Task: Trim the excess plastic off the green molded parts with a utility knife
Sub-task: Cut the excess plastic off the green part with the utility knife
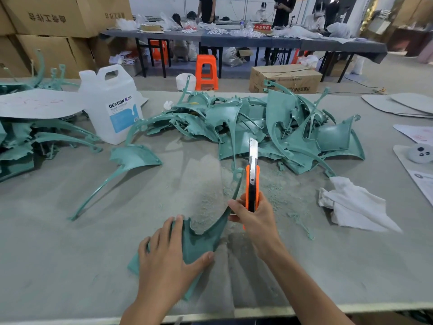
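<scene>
Under the spread, nearly straight fingers of the left hand lies a green molded part, pressed flat on the bench; no finger curls round it. Its broad body sits beneath the palm. Its thin curved arm runs away from the person and to the right, so the long axis slants up to a tip just beside the utility knife.

The right hand has its fingers clamped round the orange handle. The knife's blade is extended and points away from the person, and one fingertip lies against the part's thin arm.

Between the two sets of fingers the bench carries only green shavings. Beyond the blade tip a pile of green parts closes off the far side. Left of the left fingers, well apart, lies a loose green part, with a white jug behind it. Right of the knife fingers, a crumpled white cloth lies near. The bench's near edge runs just behind both forearms.
</scene>
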Tool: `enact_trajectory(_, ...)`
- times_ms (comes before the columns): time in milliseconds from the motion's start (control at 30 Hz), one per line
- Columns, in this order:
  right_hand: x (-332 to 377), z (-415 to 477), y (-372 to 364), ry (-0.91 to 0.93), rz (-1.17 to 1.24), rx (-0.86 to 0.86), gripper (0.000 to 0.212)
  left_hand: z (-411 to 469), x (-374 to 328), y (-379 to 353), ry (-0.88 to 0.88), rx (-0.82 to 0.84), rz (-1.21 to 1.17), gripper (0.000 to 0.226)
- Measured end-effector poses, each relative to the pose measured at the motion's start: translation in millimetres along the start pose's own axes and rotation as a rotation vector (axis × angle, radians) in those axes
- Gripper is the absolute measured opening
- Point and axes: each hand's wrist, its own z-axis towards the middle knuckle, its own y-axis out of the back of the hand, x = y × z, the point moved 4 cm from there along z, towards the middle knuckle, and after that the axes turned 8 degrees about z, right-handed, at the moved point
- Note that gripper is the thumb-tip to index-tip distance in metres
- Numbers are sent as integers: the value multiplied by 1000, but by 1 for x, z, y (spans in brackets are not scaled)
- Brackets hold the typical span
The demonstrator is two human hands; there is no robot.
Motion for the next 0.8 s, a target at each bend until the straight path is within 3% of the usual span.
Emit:
enact_trajectory(200, -2, 4, 14, 15, 12, -10, 23, 0, 0, 2, 11, 12, 19, 117)
enact_trajectory(467, 6, -16, 48, 7, -205, -40, 18, 18, 35, 12, 9, 84, 18, 108)
enact_trajectory(600, 12, -24, 46, 50, -339, -75, 28, 30, 35, 21, -42, 47, 7, 90)
enact_trajectory(700, 11, -29, 41, 167, -519, -76, 31, 38, 0, 24, -126, -71, -255, 66)
enact_trajectory(800, 10, -31, 41, 235, -556, -67, 23, 60, -35, 20, -155, -71, -410, 46)
